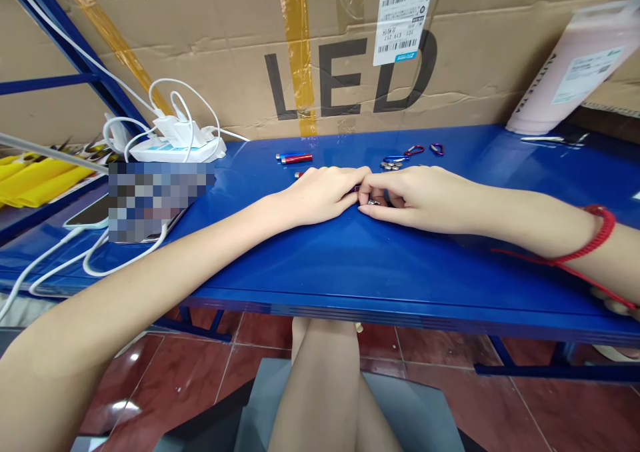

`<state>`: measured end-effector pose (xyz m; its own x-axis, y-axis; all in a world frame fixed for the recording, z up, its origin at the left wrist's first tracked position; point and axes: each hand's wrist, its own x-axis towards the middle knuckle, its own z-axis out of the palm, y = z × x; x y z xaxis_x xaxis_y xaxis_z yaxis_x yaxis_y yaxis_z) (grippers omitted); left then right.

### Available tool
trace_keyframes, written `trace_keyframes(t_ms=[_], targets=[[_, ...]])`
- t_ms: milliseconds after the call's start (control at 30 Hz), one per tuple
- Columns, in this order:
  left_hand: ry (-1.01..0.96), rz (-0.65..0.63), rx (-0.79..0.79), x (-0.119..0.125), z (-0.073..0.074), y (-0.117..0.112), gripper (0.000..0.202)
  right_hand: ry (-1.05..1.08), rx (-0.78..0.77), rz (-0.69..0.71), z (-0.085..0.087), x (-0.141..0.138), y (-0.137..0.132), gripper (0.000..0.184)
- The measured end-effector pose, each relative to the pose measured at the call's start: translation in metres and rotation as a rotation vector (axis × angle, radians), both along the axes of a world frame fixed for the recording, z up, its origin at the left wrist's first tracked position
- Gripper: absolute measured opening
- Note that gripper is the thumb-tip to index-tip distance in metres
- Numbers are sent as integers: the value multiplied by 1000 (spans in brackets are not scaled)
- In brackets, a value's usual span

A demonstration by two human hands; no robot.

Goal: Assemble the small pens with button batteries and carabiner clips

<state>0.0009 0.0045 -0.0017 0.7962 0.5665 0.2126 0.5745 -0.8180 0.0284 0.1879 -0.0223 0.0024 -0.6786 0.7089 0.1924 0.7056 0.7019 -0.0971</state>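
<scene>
My left hand [323, 195] and my right hand [420, 195] meet at the fingertips over the blue table. The left thumb and fingers pinch together; a tiny dark reddish bit shows between the hands, too covered to name. Curled right fingers hold a small silver metal piece [373, 203], mostly hidden. Just behind the right hand lie several silver button cells [391, 166] and a blue carabiner [397, 159]. Beyond them are a red carabiner [414, 150] and a purplish one. Behind the left hand, a red tube [297, 160] with a silver end lies against a blue tube [290, 155]; another red end peeks out.
A large cardboard box [230, 52] marked LED stands along the table's back. At left are a white power strip [175, 147] with cables, a phone [90, 212] and a blurred-out item. A tall pink drink cup [565, 72] stands at back right.
</scene>
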Motion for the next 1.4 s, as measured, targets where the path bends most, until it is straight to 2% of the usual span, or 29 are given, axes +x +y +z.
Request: trace_keyframes(t_ms=[967, 1400], targets=[[5, 9, -4, 0, 0, 0, 22, 12, 1, 5, -1, 0, 0, 23], [10, 30, -7, 1, 3, -5, 19, 34, -60, -5, 0, 0, -1, 22]])
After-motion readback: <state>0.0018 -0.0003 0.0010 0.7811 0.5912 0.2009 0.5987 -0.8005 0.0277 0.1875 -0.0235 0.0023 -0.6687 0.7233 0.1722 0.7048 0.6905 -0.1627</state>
